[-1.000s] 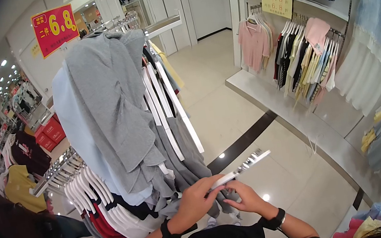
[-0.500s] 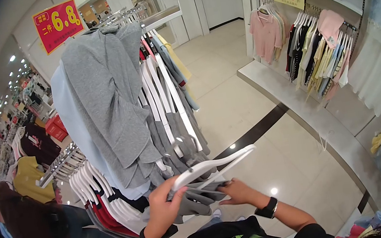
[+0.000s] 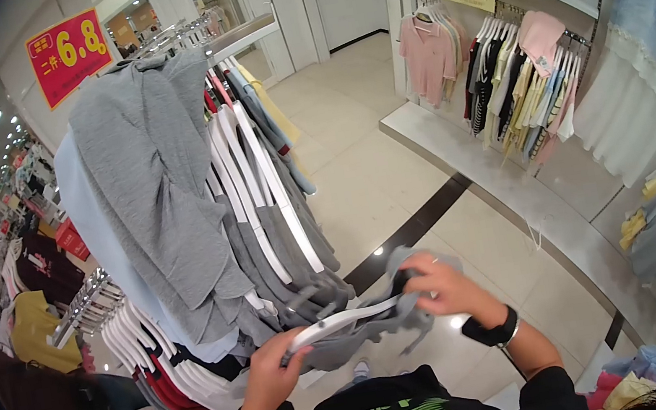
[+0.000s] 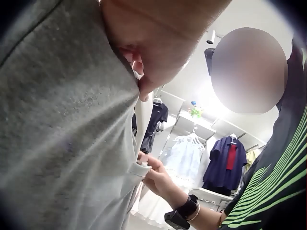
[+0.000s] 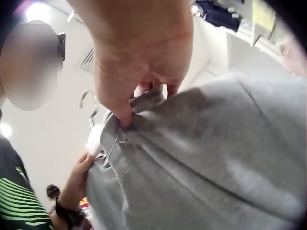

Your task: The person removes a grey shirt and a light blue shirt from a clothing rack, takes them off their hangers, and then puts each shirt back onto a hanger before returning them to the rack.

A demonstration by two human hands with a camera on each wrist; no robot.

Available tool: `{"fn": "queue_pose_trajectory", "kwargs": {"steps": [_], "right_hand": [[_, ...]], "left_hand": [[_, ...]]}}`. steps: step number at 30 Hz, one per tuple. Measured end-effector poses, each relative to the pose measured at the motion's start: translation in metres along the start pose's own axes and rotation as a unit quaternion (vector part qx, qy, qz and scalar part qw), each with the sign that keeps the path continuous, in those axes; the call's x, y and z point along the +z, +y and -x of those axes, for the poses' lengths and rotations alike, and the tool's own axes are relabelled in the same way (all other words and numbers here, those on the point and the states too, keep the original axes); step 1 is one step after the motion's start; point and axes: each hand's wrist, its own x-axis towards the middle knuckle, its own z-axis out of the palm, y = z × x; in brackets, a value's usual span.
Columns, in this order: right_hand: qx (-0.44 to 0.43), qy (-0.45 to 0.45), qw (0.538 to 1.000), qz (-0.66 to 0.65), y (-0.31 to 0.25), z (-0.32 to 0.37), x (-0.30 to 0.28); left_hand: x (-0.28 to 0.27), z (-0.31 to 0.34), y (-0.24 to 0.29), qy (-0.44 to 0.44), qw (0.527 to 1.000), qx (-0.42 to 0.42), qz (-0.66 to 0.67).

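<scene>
In front of the body, the left hand [image 3: 272,370] grips one end of a white hanger [image 3: 345,319] together with the cloth there. A soft grey top [image 3: 341,351] hangs from this hanger. At its other end the right hand [image 3: 451,288] pinches the top's edge between thumb and fingers, with a blurred fold of cloth around them. Up close in the right wrist view, thumb and fingers of the right hand [image 5: 144,62] hold the grey fabric [image 5: 192,158]. Large in the left wrist view, the grey fabric [image 4: 62,124] hides most of the hanger.
Just ahead stands a clothes rack with grey garments [image 3: 153,172] draped over it and white hangers [image 3: 280,195] below its bar. A lower rack of white hangers [image 3: 162,340] is at left, near another person [image 3: 53,407]. Wall displays with a platform [image 3: 491,163] run along the right.
The right hand has moved up and right, drawing the grey cloth over the hanger's far end, which stood bare before. The left hand keeps hold of the near end.
</scene>
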Motion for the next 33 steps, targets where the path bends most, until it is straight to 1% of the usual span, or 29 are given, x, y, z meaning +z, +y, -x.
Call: {"fn": "queue_pose_trajectory", "kwargs": {"steps": [1,2,4,5,6,7,8,9,10,11,12,13,14,15,16,17,18,19,20,21,22,24,25,26,28,29,30,32,33], "right_hand": [[-0.023,0.000,1.000,-0.021,-0.010,-0.006,0.012],[-0.048,0.000,0.998,-0.041,-0.020,-0.010,0.024],[-0.047,-0.009,0.998,-0.035,-0.029,-0.009,0.033],[-0.088,0.102,0.990,0.034,-0.022,-0.005,0.037],[-0.130,0.209,0.964,0.100,-0.013,-0.001,0.041],[-0.137,0.293,0.936,0.141,-0.007,-0.005,0.038],[-0.139,0.290,0.937,0.141,-0.008,-0.006,0.036],[-0.025,0.299,0.945,0.129,-0.011,-0.008,0.030],[0.090,0.305,0.941,0.117,-0.015,-0.014,0.024],[0.130,0.253,0.953,0.100,-0.012,-0.014,0.019],[0.131,0.252,0.953,0.101,-0.011,-0.012,0.021],[0.107,0.154,0.977,0.102,-0.011,-0.008,0.023],[0.082,0.054,0.990,0.101,-0.013,-0.006,0.025],[0.052,0.084,0.995,0.030,-0.017,-0.010,0.036],[0.057,0.081,0.995,0.027,-0.025,-0.011,0.036],[0.121,0.066,0.990,-0.021,-0.036,-0.015,0.033],[0.183,0.053,0.979,-0.066,-0.041,-0.018,0.031],[0.143,0.061,0.988,0.000,-0.037,-0.015,0.024],[0.225,0.083,0.966,-0.097,-0.039,-0.016,0.015],[0.223,0.122,0.963,-0.095,-0.036,-0.016,0.006],[0.218,0.163,0.958,-0.091,-0.033,-0.016,-0.002],[0.222,0.169,0.955,-0.099,-0.032,-0.015,-0.015],[0.224,0.172,0.953,-0.110,-0.034,-0.014,-0.018],[0.228,0.174,0.952,-0.108,-0.037,-0.015,-0.018],[0.231,0.161,0.957,-0.071,-0.046,-0.021,-0.013],[0.219,0.146,0.963,-0.062,-0.050,-0.024,-0.010],[0.220,0.147,0.963,-0.060,-0.053,-0.026,-0.008],[0.202,0.112,0.971,-0.065,-0.059,-0.030,-0.007],[0.200,0.113,0.971,-0.061,-0.058,-0.029,-0.010]], "left_hand": [[0.004,-0.005,0.004,0.002,1.000,0.022,0.003],[0.007,-0.008,0.006,0.001,1.000,0.024,0.007],[0.009,-0.013,0.008,0.029,0.998,0.042,0.024],[0.007,-0.013,0.008,0.032,0.998,0.041,0.026],[0.006,-0.013,0.007,0.030,0.998,0.042,0.037],[0.004,-0.012,0.006,0.028,0.998,0.044,0.047],[0.004,-0.010,0.002,0.031,0.997,0.042,0.049],[0.006,-0.006,-0.003,0.035,0.998,0.046,0.030],[0.005,-0.006,-0.003,0.037,0.998,0.050,0.010],[0.004,-0.008,-0.001,0.037,0.998,0.049,0.012],[0.002,-0.013,0.006,0.007,0.998,0.054,0.008],[0.002,-0.018,0.013,-0.024,0.998,0.059,0.004],[0.008,-0.022,0.012,-0.024,0.998,0.057,0.007],[0.016,-0.024,0.009,-0.060,0.995,0.078,0.024],[0.022,-0.024,0.006,-0.096,0.990,0.098,0.041],[0.022,-0.023,0.006,-0.121,0.989,0.083,0.026],[0.020,-0.024,0.003,-0.123,0.989,0.081,0.027],[0.016,-0.025,-0.002,-0.091,0.991,0.100,-0.018],[0.011,-0.026,-0.007,-0.059,0.989,0.118,-0.062],[0.003,-0.024,-0.013,-0.067,0.994,0.075,-0.047],[-0.004,-0.021,-0.020,-0.068,0.994,0.077,-0.045],[-0.013,-0.011,-0.033,-0.036,0.997,0.049,-0.045],[-0.012,-0.009,-0.034,-0.036,0.998,0.043,-0.007],[-0.011,-0.009,-0.033,-0.039,0.998,0.044,-0.005],[-0.002,-0.012,-0.026,-0.018,0.995,0.088,-0.043],[0.006,-0.014,-0.023,-0.014,0.997,0.077,-0.006],[0.014,-0.015,-0.027,-0.014,0.997,0.079,-0.005],[0.026,-0.018,-0.033,-0.018,0.997,0.071,-0.001],[0.025,-0.021,-0.033,-0.004,0.995,0.094,-0.008]]}}
